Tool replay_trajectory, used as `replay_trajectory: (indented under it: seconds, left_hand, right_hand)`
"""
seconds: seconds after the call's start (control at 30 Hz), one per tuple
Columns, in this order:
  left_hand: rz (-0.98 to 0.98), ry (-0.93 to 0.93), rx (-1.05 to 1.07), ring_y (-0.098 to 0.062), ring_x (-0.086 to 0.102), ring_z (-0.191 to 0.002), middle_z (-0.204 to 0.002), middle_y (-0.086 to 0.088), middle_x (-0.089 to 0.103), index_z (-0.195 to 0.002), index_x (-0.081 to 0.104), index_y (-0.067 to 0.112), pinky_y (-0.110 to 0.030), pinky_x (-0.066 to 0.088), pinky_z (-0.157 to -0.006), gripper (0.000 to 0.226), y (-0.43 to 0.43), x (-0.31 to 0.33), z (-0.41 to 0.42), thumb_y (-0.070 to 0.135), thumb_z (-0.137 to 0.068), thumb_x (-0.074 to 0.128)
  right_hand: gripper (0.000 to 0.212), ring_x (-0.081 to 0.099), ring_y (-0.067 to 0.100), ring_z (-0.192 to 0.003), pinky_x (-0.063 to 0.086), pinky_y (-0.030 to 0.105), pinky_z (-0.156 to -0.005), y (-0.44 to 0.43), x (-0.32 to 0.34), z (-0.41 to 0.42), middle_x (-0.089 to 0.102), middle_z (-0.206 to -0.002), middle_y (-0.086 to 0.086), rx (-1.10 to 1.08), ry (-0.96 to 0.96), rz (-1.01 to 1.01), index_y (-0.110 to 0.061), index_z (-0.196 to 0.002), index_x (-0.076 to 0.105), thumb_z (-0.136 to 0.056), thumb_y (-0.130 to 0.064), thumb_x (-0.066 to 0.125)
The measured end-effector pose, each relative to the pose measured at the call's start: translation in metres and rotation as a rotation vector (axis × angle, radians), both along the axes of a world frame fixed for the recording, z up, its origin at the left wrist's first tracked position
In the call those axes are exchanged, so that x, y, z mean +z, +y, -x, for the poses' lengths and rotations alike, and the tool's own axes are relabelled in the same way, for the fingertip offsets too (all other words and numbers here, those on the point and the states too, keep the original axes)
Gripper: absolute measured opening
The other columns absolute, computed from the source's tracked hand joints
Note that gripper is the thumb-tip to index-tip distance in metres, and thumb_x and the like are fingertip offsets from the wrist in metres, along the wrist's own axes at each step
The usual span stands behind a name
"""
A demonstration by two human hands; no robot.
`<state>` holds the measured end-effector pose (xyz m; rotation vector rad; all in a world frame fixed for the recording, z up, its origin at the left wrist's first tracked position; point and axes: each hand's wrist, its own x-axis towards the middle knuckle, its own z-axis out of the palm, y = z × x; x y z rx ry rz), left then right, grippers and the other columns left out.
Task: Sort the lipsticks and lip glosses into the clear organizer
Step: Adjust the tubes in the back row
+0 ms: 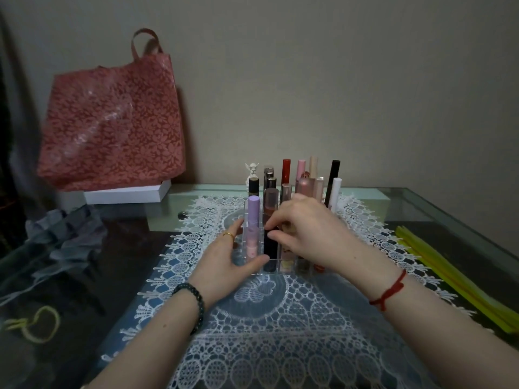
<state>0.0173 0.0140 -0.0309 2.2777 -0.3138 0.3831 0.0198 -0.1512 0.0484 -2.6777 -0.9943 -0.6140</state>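
Fingers of the left hand (230,255) curl along the left wall of the clear organizer (278,272) and its thumb presses the front wall, so this hand grips the near left corner. A gold ring (229,235) sits on one finger and a dark bead bracelet (193,301) circles the wrist.

The right hand (307,231), with a red string (389,292) at its wrist, reaches over the front row. It pinches the top of a dark tube (270,249) between thumb and fingertips. That tube stands upright in the second front compartment from the left.

Just left of it, a lilac-capped tube (253,204) fills the corner compartment. The rows behind hold more upright lipsticks and glosses, among them a red tube (286,167), a pink tube (301,167), a tall black tube (334,175) and a white tube (336,189). A small pale winged figurine (252,169) rises at the back left; whether it stands inside the organizer cannot be told.

The organizer rests on a white lace mat (280,321) spread over the glass surface (421,203). At the far left a red patterned bag (112,122) leans by the wall with a flat white box (126,194) at its foot. Nearer lie a grey cloth (64,231) and a yellow loop (36,324). Yellow-green sheets (463,282) lie at the right edge.
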Motion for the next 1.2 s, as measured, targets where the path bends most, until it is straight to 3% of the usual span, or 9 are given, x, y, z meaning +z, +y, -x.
replay_trajectory:
  seconds: [0.07, 0.13, 0.2, 0.3, 0.4, 0.47, 0.7, 0.97, 1.2]
  left_hand:
    - [0.005, 0.001, 0.004, -0.005, 0.043, -0.115, -0.134, 0.005, 0.046, -0.141, 0.019, 0.026, -0.02, 0.033, -0.092, 0.093, -0.001, 0.0, 0.0, 0.057, -0.066, 0.065]
    - [-0.003, 0.016, 0.012, -0.003, 0.039, -0.113, -0.136, 0.005, 0.043, -0.141, 0.014, 0.03, -0.02, 0.032, -0.091, 0.095, -0.001, -0.001, 0.0, 0.058, -0.066, 0.064]
    - [-0.019, 0.026, 0.022, -0.001, 0.036, -0.112, -0.139, 0.005, 0.041, -0.141, 0.011, 0.032, -0.02, 0.03, -0.091, 0.096, -0.001, -0.001, 0.0, 0.059, -0.066, 0.064]
    - [-0.022, 0.025, 0.017, -0.004, 0.038, -0.116, -0.14, 0.004, 0.04, -0.142, 0.01, 0.03, -0.018, 0.029, -0.091, 0.097, 0.0, -0.002, 0.0, 0.058, -0.066, 0.064]
    - [-0.012, 0.037, 0.0, -0.008, 0.036, -0.124, -0.143, 0.005, 0.036, -0.142, 0.01, 0.03, -0.02, 0.029, -0.096, 0.1, -0.001, -0.001, 0.0, 0.063, -0.063, 0.061]
    - [-0.012, 0.053, -0.008, -0.007, 0.036, -0.125, -0.144, 0.005, 0.034, -0.142, 0.009, 0.031, -0.021, 0.029, -0.097, 0.105, -0.001, -0.001, 0.0, 0.071, -0.056, 0.054]
    - [0.001, 0.061, -0.019, 0.001, 0.033, -0.116, -0.143, 0.007, 0.034, -0.142, 0.008, 0.032, -0.017, 0.026, -0.095, 0.109, 0.0, 0.0, 0.0, 0.077, -0.051, 0.048]
    - [-0.001, 0.075, -0.002, -0.007, 0.038, -0.123, -0.143, 0.007, 0.034, -0.141, 0.007, 0.033, -0.019, 0.029, -0.094, 0.108, 0.0, -0.002, -0.001, 0.077, -0.052, 0.049]
    - [0.003, 0.075, -0.01, 0.001, 0.032, -0.114, -0.144, 0.008, 0.033, -0.141, 0.008, 0.034, -0.019, 0.027, -0.093, 0.107, 0.0, -0.001, 0.0, 0.075, -0.052, 0.05]
  right_hand:
    - [0.017, 0.046, 0.008, -0.083, 0.045, 0.03, -0.08, 0.0, 0.003, 0.002, 0.067, -0.09, -0.007, 0.017, -0.002, 0.001, -0.023, -0.096, 0.068, -0.084, -0.029, 0.058]
    - [0.017, 0.047, -0.004, -0.074, 0.042, 0.019, -0.078, -0.003, 0.012, 0.002, 0.06, -0.077, -0.019, 0.024, 0.014, -0.066, -0.022, -0.094, 0.069, -0.083, -0.03, 0.058]
    - [0.017, 0.049, -0.012, -0.064, 0.039, 0.005, -0.064, -0.01, 0.027, -0.003, 0.048, -0.066, -0.028, -0.013, 0.019, -0.202, -0.022, -0.093, 0.069, -0.082, -0.028, 0.058]
    - [0.015, 0.049, -0.007, -0.053, 0.035, -0.001, -0.053, -0.028, 0.053, -0.02, 0.057, -0.071, -0.021, -0.1, -0.038, -0.387, -0.019, -0.093, 0.071, -0.083, -0.023, 0.061]
    - [0.017, 0.043, -0.007, -0.053, 0.032, 0.002, -0.053, -0.045, 0.076, -0.047, 0.064, -0.081, -0.007, -0.199, -0.112, -0.46, -0.014, -0.095, 0.071, -0.084, -0.019, 0.06]
    - [0.019, 0.044, -0.005, -0.057, 0.036, 0.015, -0.065, -0.052, 0.084, -0.066, 0.069, -0.093, 0.001, -0.266, -0.101, -0.405, -0.013, -0.098, 0.07, -0.085, -0.019, 0.058]
    - [0.029, 0.056, 0.021, -0.106, 0.035, 0.023, -0.084, -0.055, 0.077, -0.094, 0.061, -0.119, 0.009, -0.295, 0.189, -0.108, -0.011, -0.116, 0.061, -0.09, -0.018, 0.051]
    - [0.02, 0.055, 0.011, -0.083, 0.04, 0.023, -0.075, -0.051, 0.076, -0.089, 0.067, -0.101, 0.005, -0.222, 0.15, -0.158, -0.008, -0.102, 0.067, -0.084, -0.012, 0.059]
    - [0.014, 0.059, 0.01, -0.073, 0.041, 0.02, -0.07, -0.054, 0.082, -0.08, 0.065, -0.081, 0.002, -0.187, 0.145, -0.188, -0.012, -0.092, 0.071, -0.078, -0.012, 0.067]
